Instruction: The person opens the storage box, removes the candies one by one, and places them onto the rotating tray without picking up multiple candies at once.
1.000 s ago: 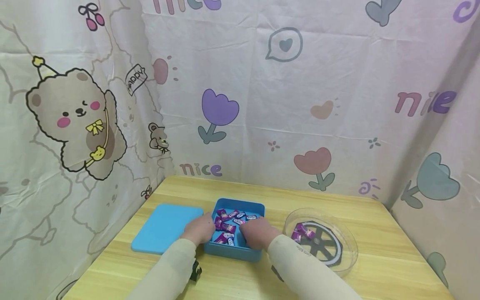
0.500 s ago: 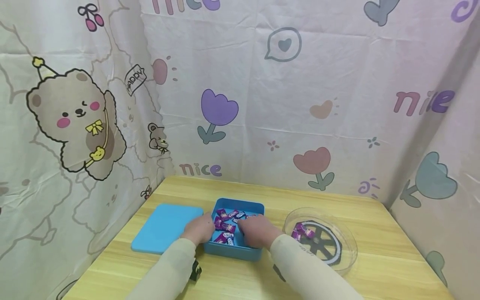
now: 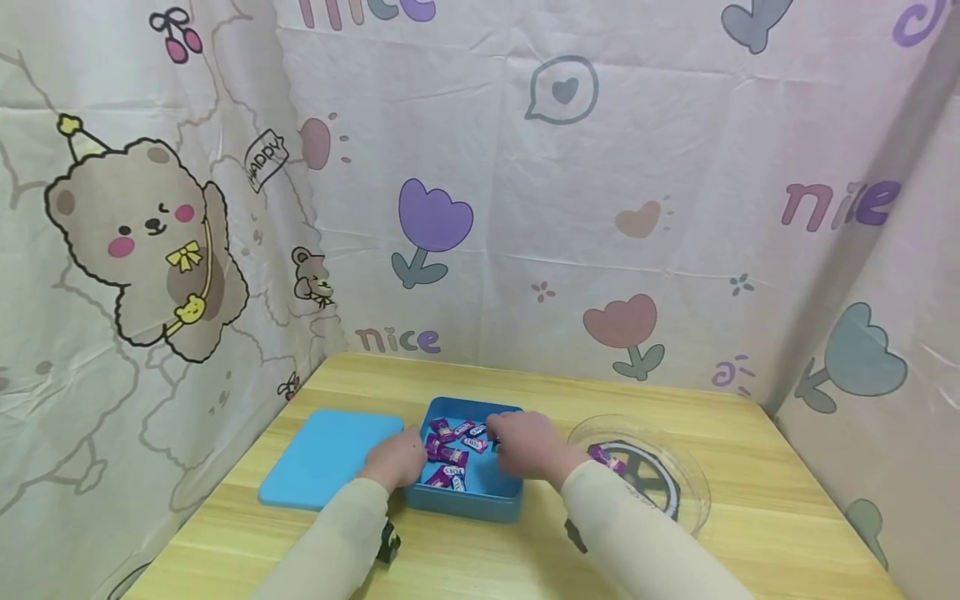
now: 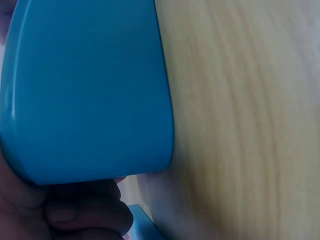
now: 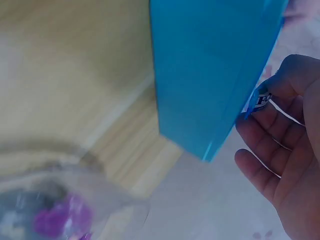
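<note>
A blue rectangular box [image 3: 463, 503] holds several purple and blue-white wrapped candies [image 3: 452, 455]. My left hand [image 3: 397, 458] grips the box at its left side; in the left wrist view curled fingers [image 4: 95, 212] lie against the box wall [image 4: 90, 100]. Over the box's right rim is my right hand [image 3: 531, 446]. Between thumb and fingertips it pinches a small blue wrapped candy [image 5: 261, 101] with white lettering, seen in the right wrist view right beside the rim.
To the left lies a flat light-blue lid [image 3: 326, 458]. A clear round dish [image 3: 703, 500] with a dark spoked pattern stands at the right, partly behind the right sleeve, with purple candies [image 3: 607, 459] in it. Printed curtains [image 3: 525, 208] border the wooden table [image 3: 465, 567].
My right hand has lifted from inside the box and moved right to its rim, taking a candy along. The left hand keeps its hold on the box.
</note>
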`<state>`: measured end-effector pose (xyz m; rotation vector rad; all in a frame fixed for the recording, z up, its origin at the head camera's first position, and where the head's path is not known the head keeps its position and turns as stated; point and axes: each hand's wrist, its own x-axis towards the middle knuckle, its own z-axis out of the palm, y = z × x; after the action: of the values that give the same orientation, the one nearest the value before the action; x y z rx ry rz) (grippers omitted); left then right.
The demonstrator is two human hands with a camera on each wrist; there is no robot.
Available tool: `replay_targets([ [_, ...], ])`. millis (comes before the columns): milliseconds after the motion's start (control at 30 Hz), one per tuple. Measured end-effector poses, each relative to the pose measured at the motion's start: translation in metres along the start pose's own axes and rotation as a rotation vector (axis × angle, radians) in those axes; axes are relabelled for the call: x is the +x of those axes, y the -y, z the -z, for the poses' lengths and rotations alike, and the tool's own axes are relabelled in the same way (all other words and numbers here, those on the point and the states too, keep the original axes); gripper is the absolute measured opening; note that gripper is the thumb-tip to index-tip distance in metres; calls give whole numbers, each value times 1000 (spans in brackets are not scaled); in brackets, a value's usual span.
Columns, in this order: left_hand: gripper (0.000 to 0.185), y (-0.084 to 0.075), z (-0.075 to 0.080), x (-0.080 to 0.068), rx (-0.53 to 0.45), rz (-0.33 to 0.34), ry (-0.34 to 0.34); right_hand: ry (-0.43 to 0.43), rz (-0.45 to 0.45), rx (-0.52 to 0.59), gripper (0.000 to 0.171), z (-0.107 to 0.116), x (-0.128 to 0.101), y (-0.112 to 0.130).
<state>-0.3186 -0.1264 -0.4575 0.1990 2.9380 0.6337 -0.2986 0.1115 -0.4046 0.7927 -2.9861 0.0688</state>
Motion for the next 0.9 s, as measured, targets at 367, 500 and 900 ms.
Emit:
replay_targets([
  [367, 43, 1, 1, -2, 14, 2, -3, -63, -120, 63, 21, 8, -28, -55],
  [500, 43, 0, 1, -2, 10, 2, 1, -39, -176, 103, 23, 4, -40, -76],
  [900, 43, 1, 0, -1, 19, 0, 1, -9, -297, 133, 29, -5, -77, -126],
])
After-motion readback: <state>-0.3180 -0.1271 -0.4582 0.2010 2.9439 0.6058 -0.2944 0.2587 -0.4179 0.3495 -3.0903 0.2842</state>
